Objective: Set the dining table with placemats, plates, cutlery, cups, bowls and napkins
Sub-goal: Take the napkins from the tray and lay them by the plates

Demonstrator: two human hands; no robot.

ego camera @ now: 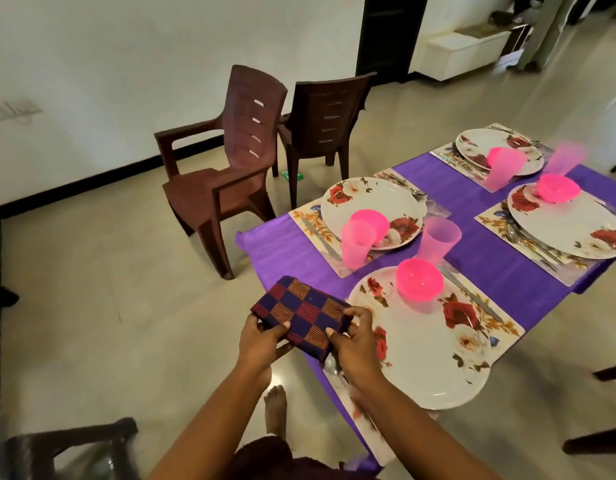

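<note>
A folded checked napkin (301, 311), dark blue and maroon with orange stripes, is held over the table's near left corner. My left hand (259, 341) grips its near left edge and my right hand (355, 341) grips its right end. Just right of it lies the nearest floral plate (434, 362) on a placemat (500, 320), with a pink bowl (419, 279) on the plate and a pink cup (438, 240) behind it. A knife (469, 292) lies right of that plate. A spoon shows partly under the napkin.
The purple tablecloth (490, 258) carries three more settings, each with a floral plate (372, 209), pink bowl and cup. Two brown plastic chairs (226, 168) stand left of the table on the tiled floor. A dark chair (67, 448) sits at bottom left.
</note>
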